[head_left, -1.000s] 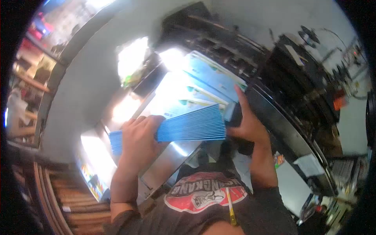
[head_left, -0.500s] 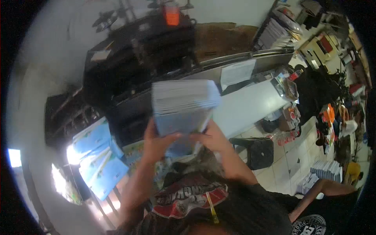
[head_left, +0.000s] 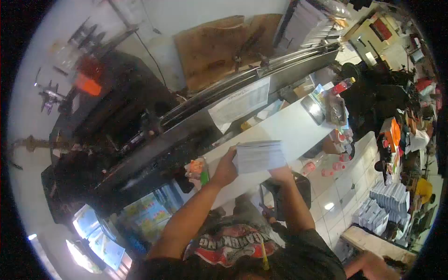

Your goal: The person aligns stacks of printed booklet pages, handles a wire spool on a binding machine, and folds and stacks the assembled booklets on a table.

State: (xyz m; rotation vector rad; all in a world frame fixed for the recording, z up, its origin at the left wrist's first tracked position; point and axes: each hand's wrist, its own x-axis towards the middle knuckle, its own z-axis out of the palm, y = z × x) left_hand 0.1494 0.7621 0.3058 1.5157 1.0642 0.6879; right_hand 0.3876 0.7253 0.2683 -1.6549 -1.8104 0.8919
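A thick stack of paper sheets or booklets (head_left: 260,157) is held between my two hands above the white tabletop (head_left: 298,126). My left hand (head_left: 226,169) wraps round its left side. On the lower right side, my right hand (head_left: 283,174) grips the stack, with some fingers hidden beneath it. The pages' edges face up toward me.
A dark machine (head_left: 107,116) stands at the left. Blue printed sheets (head_left: 100,238) lie at the lower left. A black stool (head_left: 298,189) is below the table. Paper stacks (head_left: 389,200) rest on the floor at the right. A co-worker's arm (head_left: 373,266) shows at the lower right.
The view has turned and my hands have moved with the stack from beside the dark machine to above the white tabletop. The co-worker's arm has shifted lower.
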